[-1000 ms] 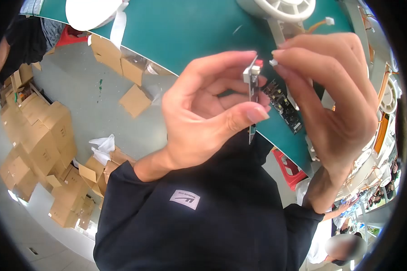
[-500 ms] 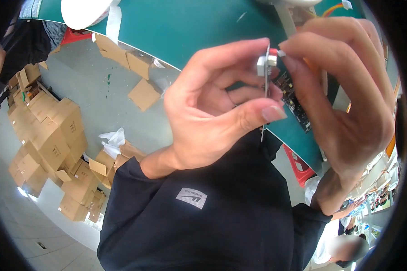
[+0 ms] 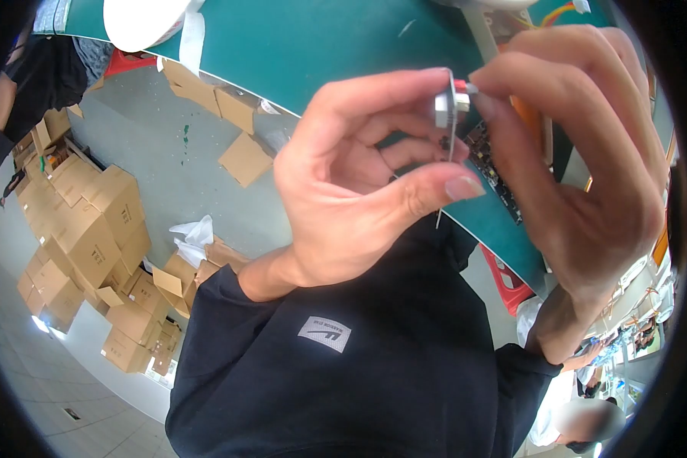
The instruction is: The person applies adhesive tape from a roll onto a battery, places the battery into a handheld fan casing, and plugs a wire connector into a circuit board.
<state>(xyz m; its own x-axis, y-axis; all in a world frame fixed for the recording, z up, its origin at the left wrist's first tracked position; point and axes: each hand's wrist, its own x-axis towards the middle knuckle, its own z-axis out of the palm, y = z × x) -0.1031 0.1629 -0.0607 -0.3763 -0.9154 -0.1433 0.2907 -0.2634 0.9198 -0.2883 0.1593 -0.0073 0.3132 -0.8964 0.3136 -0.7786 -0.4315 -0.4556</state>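
Seen edge-on, a thin circuit board [image 3: 452,122] stands upright between the fingertips and thumb of my left hand [image 3: 359,179]. A pale block component sits on its left face, and a red and a white connector [image 3: 462,99] stick out on its right face. My right hand [image 3: 580,145] pinches a small whitish piece [image 3: 472,88] between thumb and forefinger, against the red connector. Behind the hands, a dark populated circuit board [image 3: 496,172] lies on the green table [image 3: 282,46], partly covered by my right hand.
A white round object [image 3: 141,23] sits at the table's upper left edge. Cardboard boxes [image 3: 91,229] are piled on the floor at left. A person in dark clothing [image 3: 34,91] is at upper left, another person [image 3: 584,420] at lower right. Red stools [image 3: 504,278] show under the table.
The board in my left hand has turned and tilted slightly. My right fingertips have shifted a little, staying close to the red connector. The person at upper left has moved an arm.
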